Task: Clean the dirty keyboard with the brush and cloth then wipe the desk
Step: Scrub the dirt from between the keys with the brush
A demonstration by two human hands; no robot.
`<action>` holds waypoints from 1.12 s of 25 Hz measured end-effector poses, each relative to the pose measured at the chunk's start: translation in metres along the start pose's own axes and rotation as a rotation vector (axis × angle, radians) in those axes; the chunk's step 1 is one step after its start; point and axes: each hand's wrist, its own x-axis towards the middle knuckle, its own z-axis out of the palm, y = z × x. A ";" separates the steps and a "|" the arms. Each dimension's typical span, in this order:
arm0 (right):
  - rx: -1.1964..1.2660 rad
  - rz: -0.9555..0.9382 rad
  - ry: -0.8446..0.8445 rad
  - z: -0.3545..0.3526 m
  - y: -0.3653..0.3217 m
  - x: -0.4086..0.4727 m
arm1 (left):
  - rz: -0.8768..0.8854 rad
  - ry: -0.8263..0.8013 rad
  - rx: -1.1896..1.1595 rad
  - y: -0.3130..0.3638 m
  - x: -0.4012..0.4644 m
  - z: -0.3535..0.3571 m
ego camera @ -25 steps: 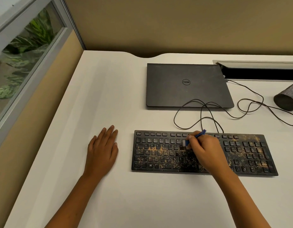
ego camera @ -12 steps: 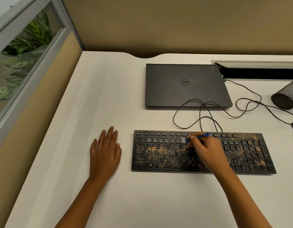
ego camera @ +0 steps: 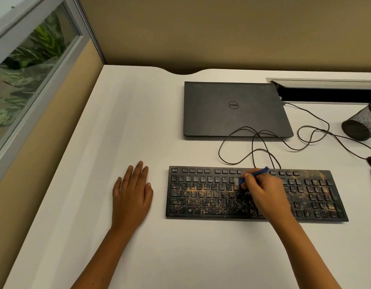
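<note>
A right hand [ego camera: 264,195] pinched a small blue brush [ego camera: 252,176] and held its pale bristles on the number row near the middle of a keyboard [ego camera: 201,197], which lay on a white desk [ego camera: 138,122] in front of a closed laptop [ego camera: 232,109]. The left hand [ego camera: 132,195] rested flat on the desk, fingers straight, just beside the keyboard's left end and holding nothing. Orange-brown crumbs speckled the lower rows and the number pad, so the brushing looked far from done. Short, light strokes along each row, driving the grit toward one edge, would likely serve best. Counted: one keyboard, one brush, one laptop, one mesh cup [ego camera: 362,126], one looping cable [ego camera: 305,130], two hands. No cloth was in view.
</note>
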 end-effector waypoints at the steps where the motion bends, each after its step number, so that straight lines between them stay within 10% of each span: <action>1: 0.019 -0.007 0.047 -0.002 0.002 0.001 | 0.000 -0.001 -0.001 0.000 0.000 0.000; 28: -0.208 -0.032 -0.096 -0.013 -0.010 0.007 | 0.006 0.016 -0.019 -0.001 0.000 0.001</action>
